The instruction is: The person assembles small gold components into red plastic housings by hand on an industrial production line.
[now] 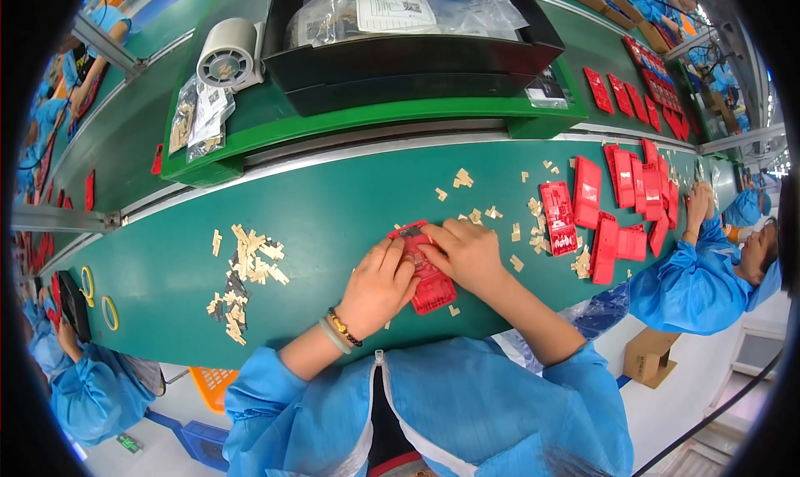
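A red plastic housing (pixel 435 292) with moulded inner compartments lies open side up on the green table in front of me. My left hand (pixel 379 284) steadies its left side, fingers curled over the edge. At its upper end my right hand (pixel 465 254) has fingertips and thumb bent closely together; whatever may be between them is hidden. Small cream L-shaped pieces (pixel 250 256) are heaped left of my hands, some lying with dark pieces (pixel 237 289). More cream pieces (pixel 517 231) are scattered to the right, beside another open red housing (pixel 558 219).
Red housings (pixel 637 181) pile up at the right, near a co-worker's hands (pixel 700 206). Ahead, a green shelf (pixel 350 125) carries a black bin (pixel 400 77) with plastic bags and a small white fan (pixel 227 54). Two yellow tape rolls (pixel 109 313) rest at the left edge.
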Demonstrator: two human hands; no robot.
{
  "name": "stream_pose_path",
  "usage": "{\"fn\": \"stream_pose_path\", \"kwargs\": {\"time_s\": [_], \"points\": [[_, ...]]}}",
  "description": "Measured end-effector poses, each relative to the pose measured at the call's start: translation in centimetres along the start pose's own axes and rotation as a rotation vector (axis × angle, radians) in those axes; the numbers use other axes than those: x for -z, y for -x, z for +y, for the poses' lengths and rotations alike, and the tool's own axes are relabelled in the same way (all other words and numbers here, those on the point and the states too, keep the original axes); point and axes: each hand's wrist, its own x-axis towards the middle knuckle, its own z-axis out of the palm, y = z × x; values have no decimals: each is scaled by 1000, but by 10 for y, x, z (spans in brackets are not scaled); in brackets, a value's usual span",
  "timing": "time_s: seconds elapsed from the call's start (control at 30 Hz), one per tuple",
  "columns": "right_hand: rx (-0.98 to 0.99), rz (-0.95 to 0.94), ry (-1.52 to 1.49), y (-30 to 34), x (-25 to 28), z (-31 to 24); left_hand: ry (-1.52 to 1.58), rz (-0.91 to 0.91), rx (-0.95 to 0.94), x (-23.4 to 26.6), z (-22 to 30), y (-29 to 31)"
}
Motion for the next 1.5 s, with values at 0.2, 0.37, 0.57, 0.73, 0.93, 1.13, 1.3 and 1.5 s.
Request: {"fn": "stream_pose_path", "kwargs": {"time_s": [0.2,0.37,0.57,0.73,0.93,1.13,1.3,1.5], "points": [[67,-38,-65,14,10,1,42,8,66,5,4,-12],[242,-271,-183,37,30,-7,-200,-15,-14,-3,5,-28],[320,-245,-158,38,29,-3,-206,-57,-37,-9,-1,-29],[448,-230,-27,54,27,1,-344,-151,-103,-8,-1,-33],[305,110,-52,74,55,30,-140,71,471,58,-41,37],[-5,728,487,-1,151,213,-257,249,715,110,-102,107],[-285,233,461,-51,113,393,-223,303,746,112,-109,118],[-486,10,563,-30,83,426,-55,287,835,108,-116,106]]}}
